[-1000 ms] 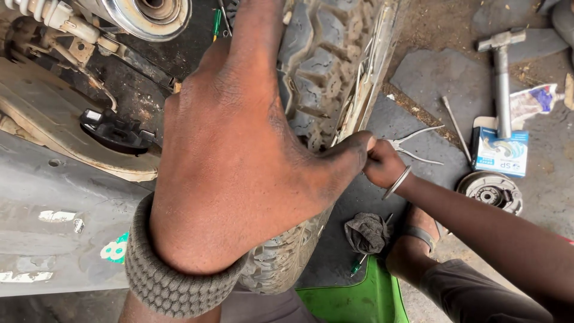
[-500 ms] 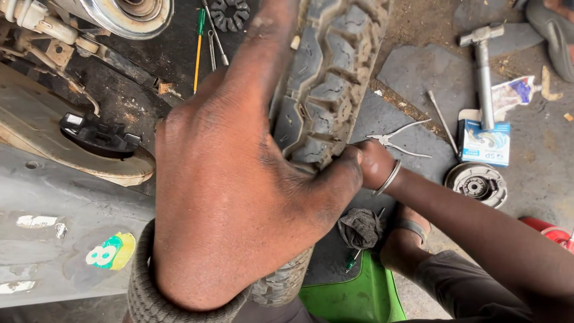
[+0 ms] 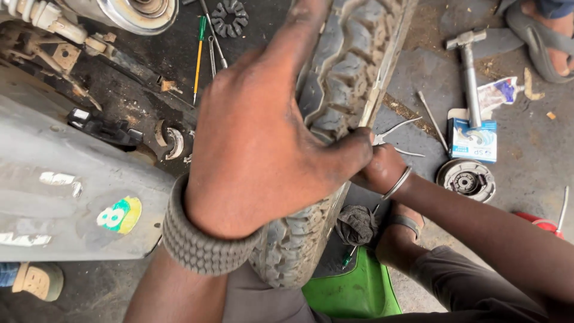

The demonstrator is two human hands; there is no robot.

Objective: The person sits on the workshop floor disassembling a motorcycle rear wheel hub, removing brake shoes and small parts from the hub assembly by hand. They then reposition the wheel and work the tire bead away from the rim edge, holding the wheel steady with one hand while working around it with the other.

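On a grimy workshop floor [image 3: 526, 155] strewn with tools, the left hand [image 3: 263, 137] lies spread flat over an upright knobby tyre [image 3: 353, 66], while the right hand [image 3: 382, 170], fisted at its rim, hides whatever it grips.

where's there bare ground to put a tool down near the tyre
Bare grey floor lies right of the small blue box, toward the picture's right edge. Another free patch is the dark ground between the green-handled screwdriver and the metal parts at upper left. It is crowded right beside the tyre: pliers, hammer, brake drum, rag.
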